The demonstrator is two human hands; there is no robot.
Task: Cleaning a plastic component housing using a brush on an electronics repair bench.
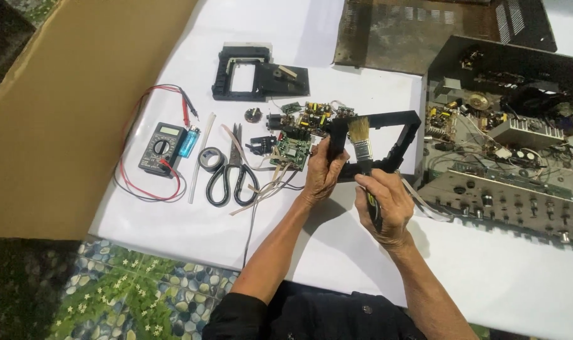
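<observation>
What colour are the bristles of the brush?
Pale tan bristles, clearest in the head view.

brush handle (373,208) hidden in fist, open chassis (507,157) cut off right

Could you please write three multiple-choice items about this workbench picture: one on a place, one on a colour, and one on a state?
1. Where do the scissors lie?
A. on the open chassis
B. between the tape roll and the green circuit board
C. on the cardboard

2. What colour is the lighter beside the multimeter?
A. blue
B. yellow
C. white

3. What does the right hand hold?
A. nothing
B. a probe
C. a paintbrush

Answers:
1 B, their black handles rest on the white sheet between those two.
2 A, its body is clear blue.
3 C, its bristles stand at the black frame in the left hand.
</observation>
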